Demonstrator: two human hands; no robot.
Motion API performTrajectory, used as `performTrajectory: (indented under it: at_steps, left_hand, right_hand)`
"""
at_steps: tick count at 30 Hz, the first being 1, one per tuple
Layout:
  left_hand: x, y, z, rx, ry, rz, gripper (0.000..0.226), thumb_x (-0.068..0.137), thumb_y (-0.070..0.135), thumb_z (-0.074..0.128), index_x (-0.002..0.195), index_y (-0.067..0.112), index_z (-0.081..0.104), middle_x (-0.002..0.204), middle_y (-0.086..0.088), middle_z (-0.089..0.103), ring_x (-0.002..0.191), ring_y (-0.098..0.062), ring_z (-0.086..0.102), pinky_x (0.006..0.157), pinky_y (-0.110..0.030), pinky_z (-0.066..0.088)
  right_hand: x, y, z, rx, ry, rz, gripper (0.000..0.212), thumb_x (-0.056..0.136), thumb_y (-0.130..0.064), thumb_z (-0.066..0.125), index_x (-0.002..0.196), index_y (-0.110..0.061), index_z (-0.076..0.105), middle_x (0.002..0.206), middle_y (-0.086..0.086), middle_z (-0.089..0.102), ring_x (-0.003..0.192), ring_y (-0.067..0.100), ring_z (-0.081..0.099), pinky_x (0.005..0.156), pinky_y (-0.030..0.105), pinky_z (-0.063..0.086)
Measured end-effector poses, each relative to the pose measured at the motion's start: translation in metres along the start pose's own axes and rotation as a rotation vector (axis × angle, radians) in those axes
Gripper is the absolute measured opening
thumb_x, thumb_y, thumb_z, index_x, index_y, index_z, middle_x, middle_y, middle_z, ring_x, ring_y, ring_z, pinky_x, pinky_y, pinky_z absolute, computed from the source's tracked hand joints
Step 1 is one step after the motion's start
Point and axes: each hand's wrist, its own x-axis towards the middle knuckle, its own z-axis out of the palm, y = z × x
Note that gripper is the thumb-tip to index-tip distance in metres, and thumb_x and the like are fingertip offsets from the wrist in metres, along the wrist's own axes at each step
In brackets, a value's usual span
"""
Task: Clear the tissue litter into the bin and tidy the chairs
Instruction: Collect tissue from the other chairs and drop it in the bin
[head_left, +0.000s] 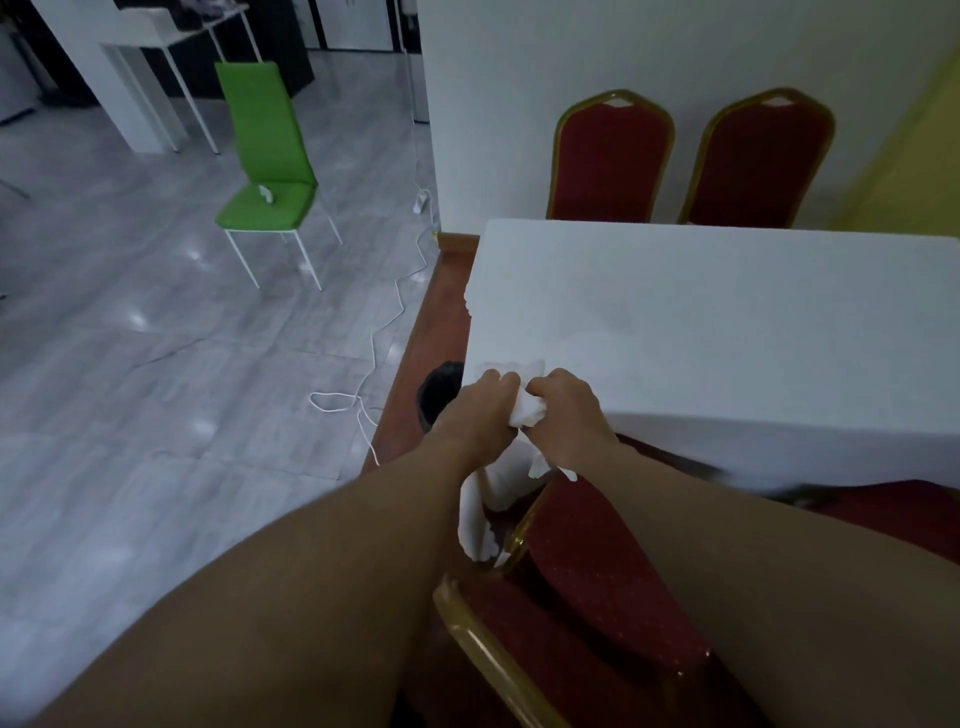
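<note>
My left hand (480, 410) and my right hand (563, 410) meet at the near left corner of the white-clothed table (727, 322), both closed on a crumpled white tissue (527, 410). A further bit of tissue (511, 366) lies on the cloth just beyond my knuckles. A black bin (439, 387) stands on the floor left of that corner, partly hidden by my left hand. A red chair with a gold frame (587, 597) is right below my arms. Two matching red chairs (613, 156) (756, 161) stand against the far wall. A green chair (265, 171) stands out on the tiles with a small white object on its seat.
A white cable (384, 322) trails over the grey tiled floor from a wall plug towards the bin. A red carpet strip (431, 322) runs beside the table. White desks (171, 47) stand at the back left. The tablecloth hangs down beside the near chair.
</note>
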Motion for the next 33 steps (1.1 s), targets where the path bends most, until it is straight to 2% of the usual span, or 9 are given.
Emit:
performTrajectory:
  at_steps: [3, 5, 10, 13, 16, 20, 24, 30, 33]
  left_hand:
    - [0.005, -0.057, -0.02, -0.001, 0.008, 0.004, 0.026, 0.09, 0.016, 0.062, 0.113, 0.009, 0.051, 0.113, -0.009, 0.054, 0.095, -0.027, 0.058, 0.075, -0.036, 0.048]
    - [0.006, -0.097, -0.034, -0.006, 0.014, -0.005, 0.03, 0.089, 0.017, 0.064, 0.115, 0.009, 0.051, 0.115, -0.01, 0.056, 0.099, -0.028, 0.059, 0.081, -0.039, 0.051]
    - [0.011, -0.174, -0.066, -0.004, 0.004, -0.006, 0.036, 0.087, 0.022, 0.066, 0.118, 0.011, 0.052, 0.116, -0.01, 0.057, 0.098, -0.03, 0.061, 0.084, -0.046, 0.053]
    - [0.019, -0.2, -0.075, -0.011, -0.005, 0.004, 0.036, 0.088, 0.022, 0.066, 0.119, 0.01, 0.052, 0.117, -0.011, 0.057, 0.099, -0.031, 0.061, 0.084, -0.046, 0.053]
    - [0.032, -0.216, -0.082, -0.013, -0.019, 0.016, 0.039, 0.087, 0.021, 0.067, 0.122, 0.009, 0.051, 0.119, -0.012, 0.056, 0.101, -0.031, 0.059, 0.086, -0.047, 0.052]
    - [0.056, -0.234, -0.09, -0.019, -0.01, 0.03, 0.039, 0.086, 0.019, 0.068, 0.12, 0.009, 0.052, 0.118, -0.012, 0.056, 0.102, -0.031, 0.059, 0.087, -0.046, 0.052]
    - [0.092, -0.249, -0.099, -0.022, 0.012, 0.032, 0.037, 0.087, 0.02, 0.067, 0.119, 0.009, 0.052, 0.118, -0.011, 0.055, 0.102, -0.03, 0.059, 0.085, -0.045, 0.051]
    - [0.153, -0.262, -0.104, -0.033, -0.007, 0.055, 0.036, 0.086, 0.02, 0.067, 0.117, 0.01, 0.052, 0.117, -0.011, 0.055, 0.102, -0.03, 0.058, 0.086, -0.045, 0.051]
    - [0.177, -0.265, -0.102, -0.038, -0.023, 0.063, 0.036, 0.086, 0.021, 0.068, 0.116, 0.009, 0.052, 0.115, -0.011, 0.055, 0.1, -0.03, 0.059, 0.084, -0.046, 0.052]
  right_hand:
    - [0.03, -0.043, 0.026, -0.001, 0.008, -0.01, 0.021, 0.087, -0.012, 0.065, 0.069, -0.015, 0.054, 0.076, 0.0, 0.047, 0.073, 0.018, 0.051, 0.058, 0.019, 0.031]
    - [0.051, -0.073, 0.046, 0.0, 0.022, -0.023, 0.008, 0.087, -0.011, 0.065, 0.082, -0.006, 0.067, 0.082, 0.007, 0.054, 0.076, 0.02, 0.055, 0.067, 0.023, 0.037]
    - [0.094, -0.137, 0.087, -0.002, 0.087, 0.001, 0.008, 0.086, -0.001, 0.064, 0.086, 0.002, 0.071, 0.085, 0.018, 0.067, 0.08, 0.029, 0.065, 0.071, 0.027, 0.043]
    - [0.111, -0.155, 0.097, -0.001, 0.097, -0.014, 0.01, 0.086, -0.001, 0.062, 0.088, 0.002, 0.072, 0.085, 0.016, 0.066, 0.079, 0.027, 0.063, 0.07, 0.028, 0.044]
    - [0.125, -0.166, 0.095, -0.009, 0.084, -0.028, 0.009, 0.086, -0.004, 0.061, 0.084, -0.002, 0.069, 0.078, 0.004, 0.053, 0.073, 0.019, 0.05, 0.063, 0.023, 0.033]
    - [0.155, -0.171, 0.093, -0.007, 0.06, -0.034, 0.03, 0.084, -0.002, 0.059, 0.064, -0.019, 0.045, 0.066, -0.008, 0.033, 0.07, 0.018, 0.042, 0.051, 0.017, 0.023]
    - [0.195, -0.169, 0.093, -0.008, 0.071, -0.05, 0.01, 0.083, -0.001, 0.06, 0.074, -0.003, 0.062, 0.065, -0.007, 0.031, 0.07, 0.019, 0.042, 0.051, 0.02, 0.022]
    - [0.251, -0.154, 0.09, 0.032, 0.103, 0.005, 0.037, 0.081, -0.001, 0.06, 0.06, -0.019, 0.036, 0.067, -0.004, 0.034, 0.069, 0.02, 0.042, 0.052, 0.02, 0.021]
    - [0.272, -0.146, 0.09, 0.01, 0.087, 0.033, 0.024, 0.081, -0.002, 0.062, 0.067, -0.014, 0.048, 0.075, 0.006, 0.046, 0.07, 0.021, 0.046, 0.059, 0.027, 0.029]
